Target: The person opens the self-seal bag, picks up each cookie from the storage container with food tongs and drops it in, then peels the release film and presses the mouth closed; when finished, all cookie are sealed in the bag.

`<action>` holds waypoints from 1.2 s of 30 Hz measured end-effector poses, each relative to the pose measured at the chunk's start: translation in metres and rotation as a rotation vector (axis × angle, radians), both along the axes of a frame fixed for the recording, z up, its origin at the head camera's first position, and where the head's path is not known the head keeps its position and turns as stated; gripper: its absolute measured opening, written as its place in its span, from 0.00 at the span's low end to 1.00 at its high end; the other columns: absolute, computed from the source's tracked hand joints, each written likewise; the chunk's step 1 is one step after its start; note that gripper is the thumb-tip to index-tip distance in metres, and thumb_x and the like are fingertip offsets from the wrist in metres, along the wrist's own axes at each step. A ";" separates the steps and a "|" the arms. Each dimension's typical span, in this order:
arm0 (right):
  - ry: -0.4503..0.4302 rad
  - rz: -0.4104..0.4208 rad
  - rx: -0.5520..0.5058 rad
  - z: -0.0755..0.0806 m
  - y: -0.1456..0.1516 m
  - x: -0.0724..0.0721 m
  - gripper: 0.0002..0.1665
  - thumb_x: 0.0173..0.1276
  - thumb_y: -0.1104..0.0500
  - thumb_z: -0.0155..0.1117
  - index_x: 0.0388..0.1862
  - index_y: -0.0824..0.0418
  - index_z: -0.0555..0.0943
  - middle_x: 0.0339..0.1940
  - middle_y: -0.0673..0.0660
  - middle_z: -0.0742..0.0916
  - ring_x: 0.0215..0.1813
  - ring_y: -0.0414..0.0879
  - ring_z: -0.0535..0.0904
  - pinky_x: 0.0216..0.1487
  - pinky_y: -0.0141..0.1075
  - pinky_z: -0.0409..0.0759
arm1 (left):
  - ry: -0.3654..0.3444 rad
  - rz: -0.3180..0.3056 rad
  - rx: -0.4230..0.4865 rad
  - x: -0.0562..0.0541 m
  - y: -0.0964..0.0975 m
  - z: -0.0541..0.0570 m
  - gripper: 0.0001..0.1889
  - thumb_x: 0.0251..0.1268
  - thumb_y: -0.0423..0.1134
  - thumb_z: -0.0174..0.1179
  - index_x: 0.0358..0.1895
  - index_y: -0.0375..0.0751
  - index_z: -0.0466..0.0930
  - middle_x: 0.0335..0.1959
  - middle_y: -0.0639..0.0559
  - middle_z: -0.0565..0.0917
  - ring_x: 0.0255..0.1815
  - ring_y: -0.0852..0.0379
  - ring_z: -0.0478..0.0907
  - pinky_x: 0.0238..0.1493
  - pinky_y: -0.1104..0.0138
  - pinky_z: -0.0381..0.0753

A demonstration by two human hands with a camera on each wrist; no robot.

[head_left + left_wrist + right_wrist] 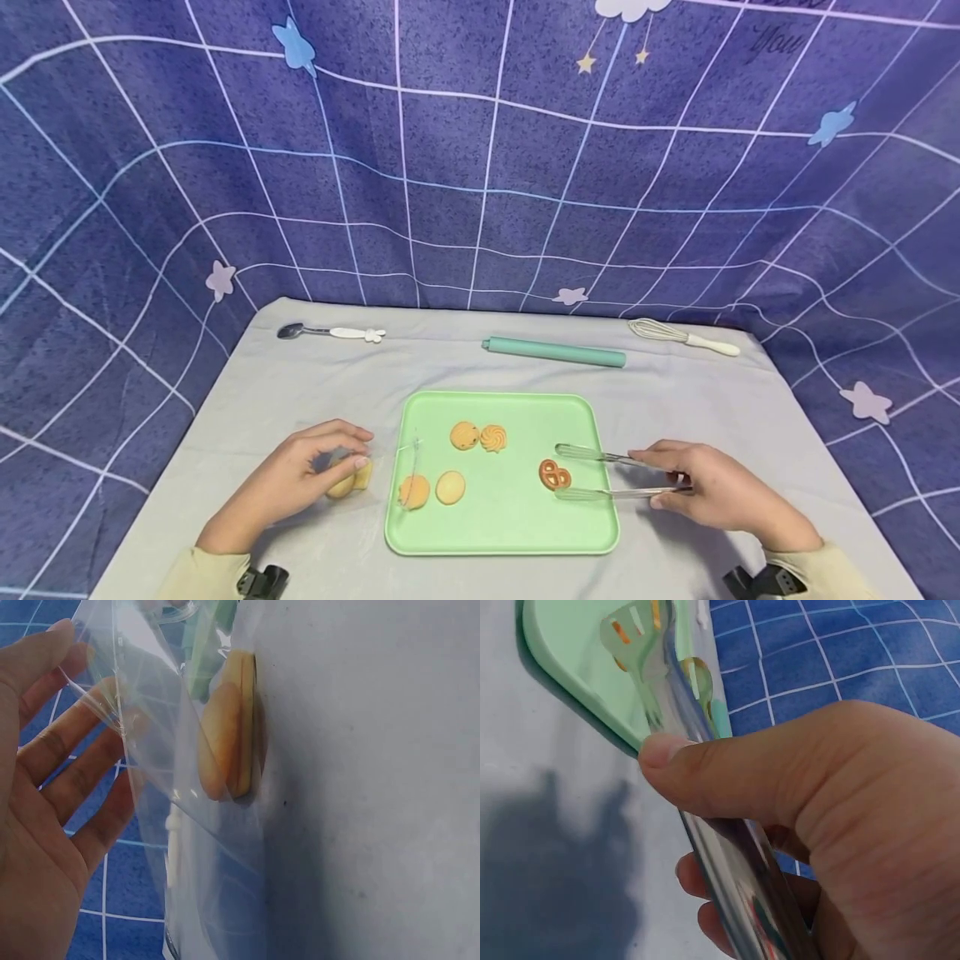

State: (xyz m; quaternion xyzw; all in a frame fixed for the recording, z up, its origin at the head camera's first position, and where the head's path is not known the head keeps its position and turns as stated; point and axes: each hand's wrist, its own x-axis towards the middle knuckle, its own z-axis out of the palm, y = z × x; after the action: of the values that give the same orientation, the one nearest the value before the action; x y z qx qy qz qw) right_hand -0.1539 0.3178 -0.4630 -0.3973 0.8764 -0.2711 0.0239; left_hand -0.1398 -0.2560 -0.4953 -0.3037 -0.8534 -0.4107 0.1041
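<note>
My left hand (307,467) grips the rim of a clear plastic bag (217,862), thumb and fingertips at its edge in the left wrist view. Inside the bag lie a round cookie (217,742) and a flat, yellowish cookie (246,720). In my right hand (708,487) is a pair of metal tongs (637,492), thumb on one arm and fingers on the other. Their spread tips reach over the green tray (510,533), either side of a pretzel-shaped cookie (554,475). The right wrist view shows the slotted tongs head (634,634) over the tray.
Two cookies, one speckled (464,435) and one swirled (493,437), lie at the tray's upper left. Two plain round cookies (450,487) sit lower left. Behind the tray are a spoon (330,332), a green rolling pin (555,352) and a whisk (682,336).
</note>
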 end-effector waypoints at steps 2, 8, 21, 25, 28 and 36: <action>-0.005 -0.003 -0.004 -0.001 -0.002 0.000 0.34 0.56 0.62 0.81 0.63 0.60 0.82 0.48 0.47 0.87 0.31 0.31 0.76 0.30 0.26 0.77 | -0.001 0.001 -0.001 0.000 0.000 0.001 0.15 0.64 0.32 0.71 0.47 0.59 0.87 0.52 0.59 0.84 0.53 0.54 0.82 0.61 0.78 0.70; 0.084 -0.056 0.054 -0.002 -0.009 0.004 0.29 0.59 0.59 0.80 0.61 0.54 0.84 0.48 0.44 0.88 0.36 0.33 0.80 0.35 0.34 0.82 | 0.006 -0.009 0.003 0.000 0.000 0.002 0.16 0.63 0.31 0.71 0.47 0.60 0.87 0.52 0.60 0.84 0.54 0.54 0.82 0.62 0.77 0.71; 0.128 -0.091 0.041 -0.006 -0.011 0.006 0.26 0.61 0.57 0.79 0.59 0.52 0.86 0.47 0.46 0.89 0.34 0.31 0.77 0.33 0.33 0.80 | -0.019 0.003 -0.001 0.000 -0.004 0.001 0.17 0.64 0.33 0.71 0.47 0.64 0.86 0.52 0.62 0.84 0.56 0.59 0.81 0.62 0.76 0.71; 0.109 -0.068 0.017 -0.005 -0.013 0.005 0.25 0.63 0.58 0.77 0.59 0.53 0.86 0.48 0.45 0.89 0.33 0.29 0.77 0.33 0.31 0.79 | -0.019 -0.003 0.003 0.000 -0.005 0.002 0.16 0.64 0.32 0.71 0.47 0.63 0.86 0.52 0.58 0.85 0.55 0.58 0.81 0.62 0.76 0.71; 0.086 -0.071 0.015 -0.005 -0.015 0.004 0.26 0.62 0.58 0.78 0.60 0.53 0.85 0.48 0.45 0.89 0.31 0.29 0.76 0.32 0.30 0.77 | -0.014 -0.005 -0.004 0.001 -0.004 0.002 0.16 0.65 0.32 0.70 0.47 0.63 0.86 0.51 0.57 0.85 0.55 0.57 0.81 0.62 0.75 0.72; 0.008 -0.090 0.065 -0.005 -0.021 0.003 0.32 0.59 0.58 0.79 0.64 0.55 0.82 0.32 0.37 0.83 0.25 0.30 0.73 0.26 0.28 0.74 | -0.022 -0.006 -0.021 0.001 -0.005 0.001 0.15 0.65 0.33 0.70 0.46 0.63 0.86 0.52 0.62 0.83 0.55 0.58 0.81 0.61 0.75 0.72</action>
State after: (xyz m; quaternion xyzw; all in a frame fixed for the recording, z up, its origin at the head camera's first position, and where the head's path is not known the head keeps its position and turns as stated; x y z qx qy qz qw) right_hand -0.1505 0.2969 -0.4682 -0.3577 0.9017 -0.2418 0.0210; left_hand -0.1389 -0.2613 -0.4945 -0.3029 -0.8578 -0.4053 0.0902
